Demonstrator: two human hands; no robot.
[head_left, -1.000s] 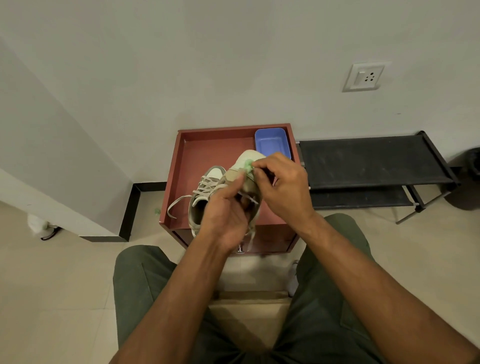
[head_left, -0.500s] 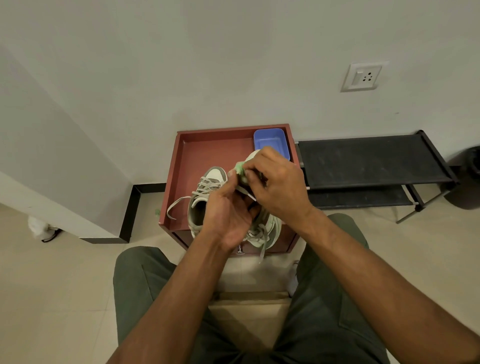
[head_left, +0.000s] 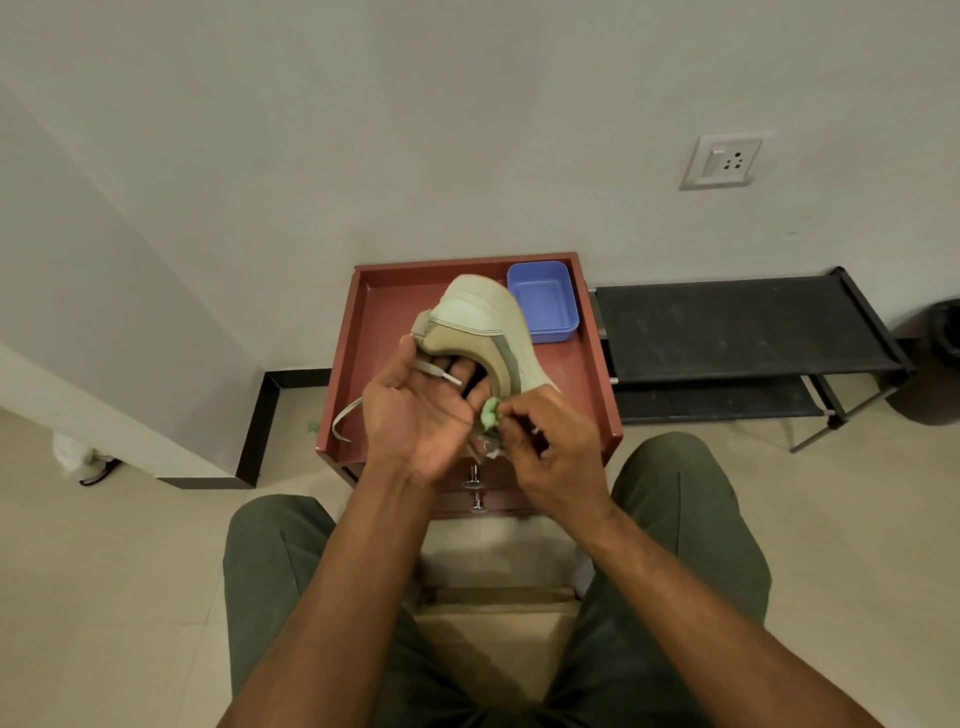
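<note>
1. One shoe (head_left: 483, 322), held above the red cabinet (head_left: 382, 312); left hand (head_left: 415, 415) fingers hooked inside its opening.
2. One green wad (head_left: 489, 413), pinched by right hand (head_left: 550, 447) against the shoe.
3. Hazard: hard rubbing may dislodge the shoe; the dangling lace (head_left: 349, 408) could snag.

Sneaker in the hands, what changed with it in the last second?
The sneaker has been tipped up and turned: its heel now points up and away, and the left hand lies palm-up with fingers hooked in its opening. The right hand, still pinching the green cloth, moved from the shoe's far end to its near end. The blue tub and red cabinet stayed put.
</note>
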